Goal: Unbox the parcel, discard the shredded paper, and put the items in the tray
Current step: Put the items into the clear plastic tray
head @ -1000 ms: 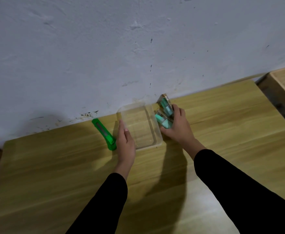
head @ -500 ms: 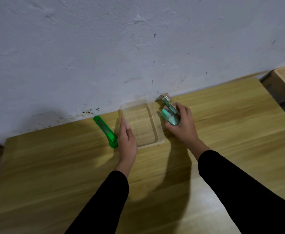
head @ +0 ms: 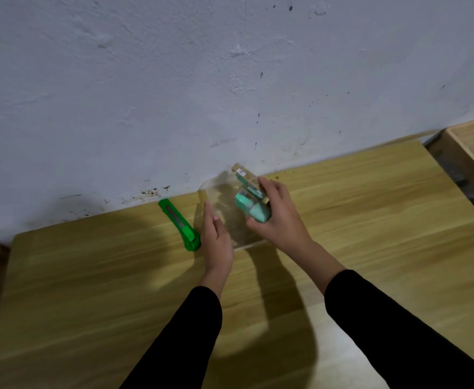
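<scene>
Tabletop [head: 370, 220] far edge carries the clear tray [head: 247, 245]. Your left hand [head: 216, 240] rests straight-fingered against its left side, holding nothing. Your right hand [head: 282, 220] grips two mint items [head: 252, 210] over the tray's right side. A green knife [head: 179, 224] lies just left of your left hand, near that edge.

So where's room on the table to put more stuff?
Lots of bare wood right of the right hand, up to the table edge, and along the near side. Also left of the green utility knife. Crowded by the wall: knife, left hand, clear tray and the held teal items sit close together.
</scene>
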### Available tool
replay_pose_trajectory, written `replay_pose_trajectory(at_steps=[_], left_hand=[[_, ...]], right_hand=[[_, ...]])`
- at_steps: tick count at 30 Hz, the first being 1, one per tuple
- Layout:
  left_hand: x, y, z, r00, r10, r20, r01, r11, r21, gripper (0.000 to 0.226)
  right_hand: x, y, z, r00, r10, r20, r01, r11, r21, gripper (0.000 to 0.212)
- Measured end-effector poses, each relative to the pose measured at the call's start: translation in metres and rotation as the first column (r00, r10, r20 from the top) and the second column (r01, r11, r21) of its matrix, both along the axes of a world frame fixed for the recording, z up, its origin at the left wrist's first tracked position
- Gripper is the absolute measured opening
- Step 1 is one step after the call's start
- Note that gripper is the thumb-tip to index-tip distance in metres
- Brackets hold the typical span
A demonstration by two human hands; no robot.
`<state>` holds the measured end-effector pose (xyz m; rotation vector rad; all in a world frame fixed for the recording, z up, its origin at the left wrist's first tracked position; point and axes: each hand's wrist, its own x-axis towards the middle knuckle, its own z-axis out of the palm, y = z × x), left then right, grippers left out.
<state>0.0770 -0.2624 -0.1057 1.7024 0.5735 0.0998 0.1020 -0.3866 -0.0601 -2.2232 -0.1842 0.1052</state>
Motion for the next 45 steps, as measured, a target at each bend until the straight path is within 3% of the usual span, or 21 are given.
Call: replay_pose_trajectory(at_steps=[6, 13, 17, 24, 30, 39, 45], left_hand=[[-0.001, 0.012, 0.005, 1.000, -0.013, -0.001, 0.012, 0.977, -0.212, 0.048], [0.003, 0.028, 0.003, 0.996, -0.084, 0.002, 0.081, 0.949, -0.304, 0.051], [0.002, 0.031, 0.005, 0.993, -0.119, 0.006, 0.116, 0.950, -0.291, 0.051], [0.002, 0.033, 0.000, 0.991, -0.134, 0.002, 0.129, 0.952, -0.277, 0.050], [0.004, 0.036, -0.003, 0.988, -0.154, -0.002, 0.146, 0.941, -0.306, 0.050], [0.005, 0.040, -0.010, 0.984, -0.175, -0.011, 0.163, 0.932, -0.323, 0.051], [0.004, 0.042, -0.008, 0.983, -0.181, 0.012, 0.175, 0.927, -0.331, 0.051]], right_hand=[[-0.003, 0.025, -0.013, 0.988, 0.103, -0.115, -0.119, 0.982, -0.147, 0.080], [0.006, 0.049, -0.021, 0.990, 0.029, -0.139, -0.066, 0.962, -0.264, 0.066], [0.005, 0.051, -0.019, 0.991, 0.037, -0.129, -0.075, 0.950, -0.302, 0.067], [-0.002, 0.036, -0.014, 0.941, 0.250, -0.228, -0.322, 0.866, -0.382, 0.083], [-0.007, 0.047, -0.024, 0.983, 0.135, -0.126, -0.177, 0.884, -0.433, 0.074], [-0.002, 0.070, -0.033, 0.991, -0.127, -0.037, 0.104, 0.920, -0.378, 0.070], [-0.006, 0.066, -0.033, 0.993, -0.101, -0.062, 0.077, 0.948, -0.307, 0.069]])
